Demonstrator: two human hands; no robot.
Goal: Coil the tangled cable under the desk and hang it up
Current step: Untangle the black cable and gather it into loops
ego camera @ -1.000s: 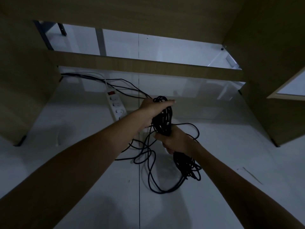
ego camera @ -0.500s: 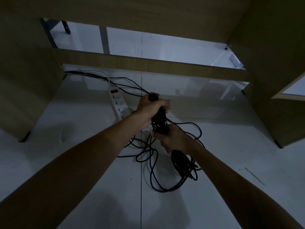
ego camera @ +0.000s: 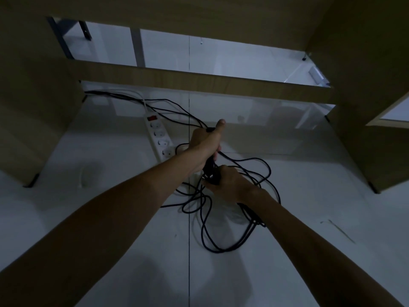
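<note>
No legible text, labels, brands or numbers anywhere. Power strip (ego camera: 159, 138) is white with a red switch; any markings too dim to read.

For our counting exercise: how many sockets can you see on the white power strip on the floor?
4 sockets on the power strip, in a row below its red switch: the first at, then and. The left hand could be hiding more past the last.

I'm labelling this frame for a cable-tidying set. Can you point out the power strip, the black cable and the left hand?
power strip (ego camera: 159, 135), head view, on its white body among the sockets.
black cable (ego camera: 218, 251), head view, on the loose loop lying on the floor.
left hand (ego camera: 204, 144), head view, on the back of the hand.
</note>
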